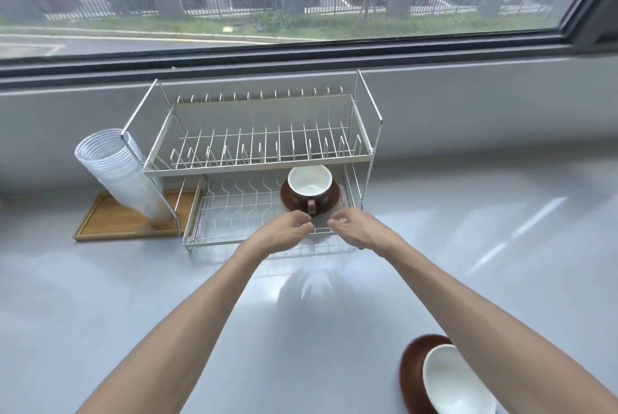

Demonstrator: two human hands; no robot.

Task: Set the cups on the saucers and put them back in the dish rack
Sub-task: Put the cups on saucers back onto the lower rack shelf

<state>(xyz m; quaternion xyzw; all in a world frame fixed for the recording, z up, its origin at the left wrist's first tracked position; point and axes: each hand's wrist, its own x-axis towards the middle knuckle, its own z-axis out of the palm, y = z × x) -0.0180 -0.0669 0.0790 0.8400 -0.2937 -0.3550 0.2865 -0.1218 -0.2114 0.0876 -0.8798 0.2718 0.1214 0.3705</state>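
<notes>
A brown cup [309,183] with a white inside stands on a brown saucer [290,200] in the right part of the dish rack's lower tier [234,213]. Its handle points towards me. My left hand [284,231] and my right hand [354,228] hover just in front of the saucer, fingers curled and apart, holding nothing. A second brown cup [454,383] sits on its saucer [413,367] on the counter at the bottom right, partly hidden by my right forearm.
The two-tier wire dish rack [261,159] stands against the wall under a window; its upper tier holds nothing. A stack of clear plastic cups [117,173] leans on a wooden tray [110,219] left of the rack. The counter [167,296] is pale grey.
</notes>
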